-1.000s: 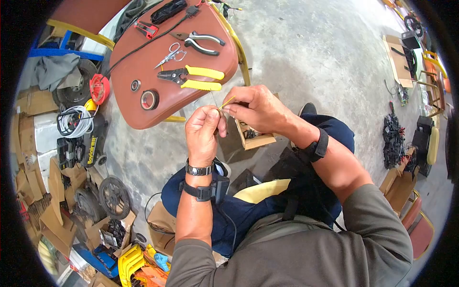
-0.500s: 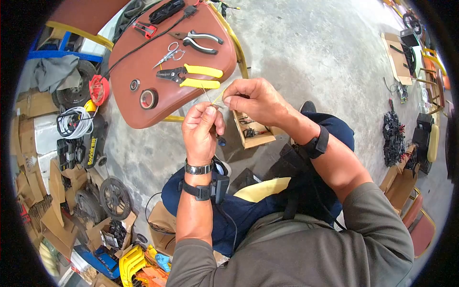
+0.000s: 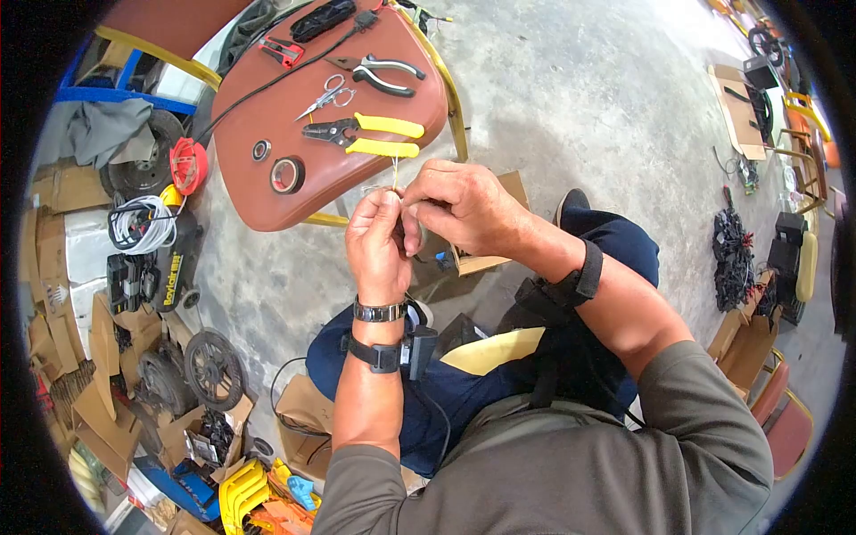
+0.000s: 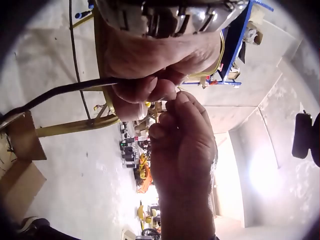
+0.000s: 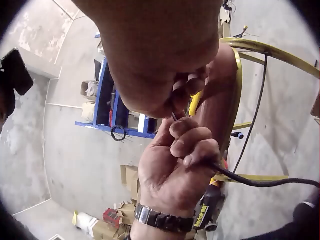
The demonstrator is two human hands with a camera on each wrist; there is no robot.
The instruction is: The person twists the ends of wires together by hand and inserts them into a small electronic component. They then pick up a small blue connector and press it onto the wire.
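Note:
Thin pale wires (image 3: 395,169) stick up from between the fingertips of both hands in the head view. The left hand (image 3: 379,250) pinches them, and a black cable (image 5: 250,181) runs out of its curled fingers in the right wrist view. Against it, the right hand (image 3: 468,209) has its thumb and fingers drawn together at the wire ends; the exact grip is hidden. Beyond the hands, on the brown seat (image 3: 241,192), lie yellow-handled strippers (image 3: 383,147), scissors (image 3: 332,96), pliers (image 3: 388,76) and a tape roll (image 3: 286,176).
A red cutter (image 3: 283,53) and a black cord lie at the seat's far side. Below the hands an open carton (image 3: 481,264) stands on the floor. Wheels (image 3: 214,370), cardboard and a white cable coil (image 3: 147,225) are at the left; black wiring bundles (image 3: 733,254) at the right.
The right hand has come in closer to the left fingertips. The yellow wire that was stretched between the hands is now mostly hidden, and pale strands point upward. The head view has shifted slightly.

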